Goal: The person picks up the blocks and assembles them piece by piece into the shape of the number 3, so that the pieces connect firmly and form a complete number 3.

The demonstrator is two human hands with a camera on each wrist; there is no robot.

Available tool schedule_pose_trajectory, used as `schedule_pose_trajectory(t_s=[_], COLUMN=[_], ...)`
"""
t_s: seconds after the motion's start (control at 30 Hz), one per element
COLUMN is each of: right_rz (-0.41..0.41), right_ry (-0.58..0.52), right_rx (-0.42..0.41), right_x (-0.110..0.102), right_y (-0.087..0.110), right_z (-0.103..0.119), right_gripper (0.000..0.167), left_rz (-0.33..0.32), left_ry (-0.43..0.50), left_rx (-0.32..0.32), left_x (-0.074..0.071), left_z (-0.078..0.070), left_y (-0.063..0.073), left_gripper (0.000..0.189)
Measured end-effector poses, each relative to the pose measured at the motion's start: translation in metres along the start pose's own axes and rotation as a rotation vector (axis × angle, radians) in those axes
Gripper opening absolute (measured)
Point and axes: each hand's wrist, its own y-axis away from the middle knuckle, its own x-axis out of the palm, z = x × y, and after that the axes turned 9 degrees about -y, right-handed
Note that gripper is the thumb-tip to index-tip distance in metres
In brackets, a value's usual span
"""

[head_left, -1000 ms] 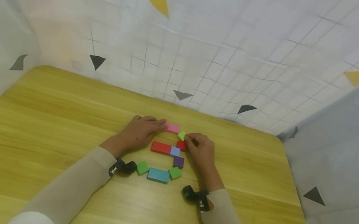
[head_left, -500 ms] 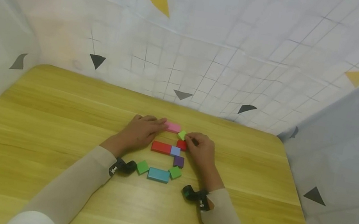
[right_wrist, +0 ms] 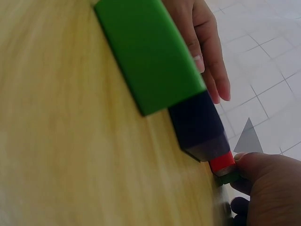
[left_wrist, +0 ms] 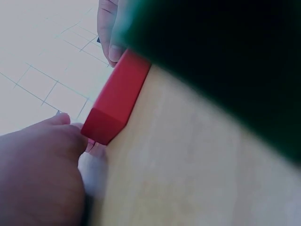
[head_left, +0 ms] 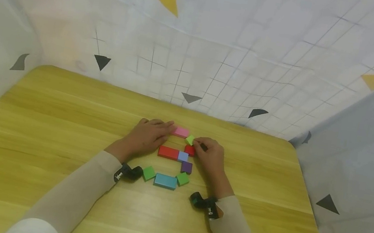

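Note:
In the head view my left hand (head_left: 148, 137) rests at the left end of a pink block (head_left: 181, 132), its fingers extended and touching it. My right hand (head_left: 211, 155) pinches a small light green block (head_left: 189, 139) by its right side, between thumb and index finger. This block stands turned at an angle beside the pink one. Just below are a small red block (head_left: 189, 150), a light blue block (head_left: 182, 156) and a purple block (head_left: 186, 167). Left of the light blue one lies a long red block (head_left: 168, 152), seen close in the left wrist view.
Nearer me, a teal block (head_left: 165, 181) lies between two turned green blocks, the left (head_left: 149, 173) and the right (head_left: 182, 179). All sit on a wooden table (head_left: 61, 112). A patterned white sheet (head_left: 197, 52) hangs behind. Black wrist cameras sit near the blocks.

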Motion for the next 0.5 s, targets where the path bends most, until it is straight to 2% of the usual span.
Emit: schedule_pose_trajectory(t_s=[0.13,0.27,0.37,0.5], right_rz=[0.001,0.004,0.0,-0.008], right_ry=[-0.001,-0.002,0.001,0.007], right_rx=[-0.006,-0.008,-0.016,-0.016], right_x=[0.0,0.001,0.002,0.001], right_y=[0.001,0.001,0.001,0.001], right_z=[0.0,-0.002,-0.002,-0.002], right_gripper=[0.013,0.013,0.014,0.014], left_rz=[-0.017,-0.095,-0.16,-0.205], left_ry=[0.071,0.148,0.155,0.157], left_rx=[-0.028,-0.081,-0.12,-0.142], left_x=[0.0,-0.001,-0.003,-0.004], left_z=[0.001,0.004,0.008,0.013], left_y=[0.003,0.009,0.014,0.019], left_gripper=[0.051,0.048,0.048,0.05])
